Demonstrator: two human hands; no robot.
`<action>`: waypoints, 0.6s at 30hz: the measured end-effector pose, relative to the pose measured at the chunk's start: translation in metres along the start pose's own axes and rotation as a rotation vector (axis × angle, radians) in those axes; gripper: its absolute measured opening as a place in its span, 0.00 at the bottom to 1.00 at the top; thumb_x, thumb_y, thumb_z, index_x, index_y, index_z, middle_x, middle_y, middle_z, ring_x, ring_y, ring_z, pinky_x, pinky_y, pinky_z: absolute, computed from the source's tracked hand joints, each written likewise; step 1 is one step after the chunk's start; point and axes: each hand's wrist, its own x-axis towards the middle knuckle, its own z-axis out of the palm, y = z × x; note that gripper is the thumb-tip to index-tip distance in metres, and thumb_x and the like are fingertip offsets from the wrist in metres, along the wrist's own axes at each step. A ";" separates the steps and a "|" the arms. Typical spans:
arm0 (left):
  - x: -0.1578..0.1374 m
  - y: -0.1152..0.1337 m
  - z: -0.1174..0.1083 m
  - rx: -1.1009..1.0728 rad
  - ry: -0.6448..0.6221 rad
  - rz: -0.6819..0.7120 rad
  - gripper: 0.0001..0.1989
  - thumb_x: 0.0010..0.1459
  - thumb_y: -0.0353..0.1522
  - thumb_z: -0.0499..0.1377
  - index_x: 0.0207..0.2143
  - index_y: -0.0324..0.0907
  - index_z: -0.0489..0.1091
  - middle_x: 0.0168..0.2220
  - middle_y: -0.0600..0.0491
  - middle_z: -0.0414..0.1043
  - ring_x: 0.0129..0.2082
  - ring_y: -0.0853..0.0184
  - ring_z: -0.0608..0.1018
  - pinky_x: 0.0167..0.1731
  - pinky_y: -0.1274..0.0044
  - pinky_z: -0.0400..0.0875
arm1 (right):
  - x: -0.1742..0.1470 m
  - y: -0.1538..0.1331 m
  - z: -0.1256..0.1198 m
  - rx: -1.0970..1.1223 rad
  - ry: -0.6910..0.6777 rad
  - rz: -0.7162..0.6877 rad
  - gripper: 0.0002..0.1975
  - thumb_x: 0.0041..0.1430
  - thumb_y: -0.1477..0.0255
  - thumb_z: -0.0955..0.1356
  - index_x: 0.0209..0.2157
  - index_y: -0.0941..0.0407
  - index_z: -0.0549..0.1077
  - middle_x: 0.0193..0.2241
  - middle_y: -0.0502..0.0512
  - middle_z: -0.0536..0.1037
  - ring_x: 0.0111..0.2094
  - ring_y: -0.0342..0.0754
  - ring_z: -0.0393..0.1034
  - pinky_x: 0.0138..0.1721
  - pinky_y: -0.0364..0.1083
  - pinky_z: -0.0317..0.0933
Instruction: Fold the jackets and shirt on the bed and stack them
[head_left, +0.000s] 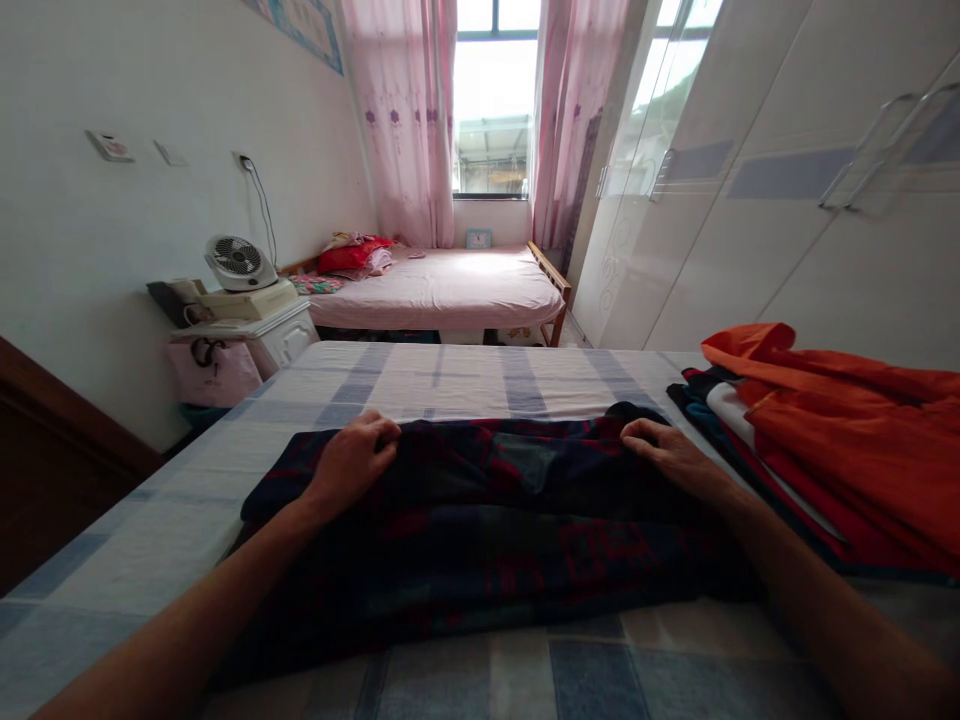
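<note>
A dark garment with a navy, green and red pattern lies spread across the bed in front of me; its exact kind does not show. My left hand pinches its far edge left of the middle. Toward the far right corner, my right hand grips the same edge, fingers curled in. A dark rounded bit of cloth sticks up just behind the right hand. Between the two hands the edge runs nearly straight, with some creases and a greyish-green patch below it.
Right of the garment sits a pile of folded clothes, an orange garment on top. The bed's checked sheet is blue and white. Beyond stand a pink-covered bed, a nightstand with a fan, and a white wardrobe.
</note>
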 end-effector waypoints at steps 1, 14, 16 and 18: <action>-0.007 0.000 -0.007 0.025 0.103 0.057 0.11 0.57 0.34 0.51 0.35 0.43 0.72 0.38 0.49 0.72 0.41 0.61 0.74 0.44 0.70 0.68 | 0.000 0.000 0.000 0.040 0.020 0.012 0.13 0.55 0.60 0.62 0.33 0.53 0.71 0.26 0.49 0.73 0.26 0.45 0.65 0.28 0.44 0.61; -0.073 -0.037 -0.019 -0.330 0.390 -0.170 0.11 0.56 0.38 0.56 0.42 0.46 0.66 0.46 0.53 0.67 0.45 0.62 0.74 0.50 0.66 0.70 | 0.006 0.008 0.000 0.048 -0.072 -0.003 0.18 0.54 0.60 0.62 0.41 0.53 0.75 0.40 0.53 0.78 0.39 0.50 0.71 0.38 0.46 0.65; -0.069 -0.037 -0.016 -0.527 0.337 -0.299 0.25 0.52 0.41 0.60 0.51 0.47 0.61 0.49 0.51 0.67 0.44 0.62 0.76 0.44 0.67 0.74 | 0.006 0.007 0.000 0.011 -0.078 0.013 0.17 0.56 0.58 0.62 0.37 0.53 0.76 0.38 0.53 0.78 0.37 0.50 0.71 0.37 0.46 0.64; -0.063 -0.037 -0.012 -0.595 0.154 -0.376 0.35 0.46 0.43 0.64 0.56 0.46 0.58 0.49 0.49 0.70 0.43 0.59 0.77 0.40 0.68 0.76 | 0.005 0.006 0.000 -0.017 -0.088 0.032 0.17 0.55 0.57 0.63 0.33 0.54 0.75 0.30 0.52 0.77 0.31 0.48 0.70 0.31 0.45 0.63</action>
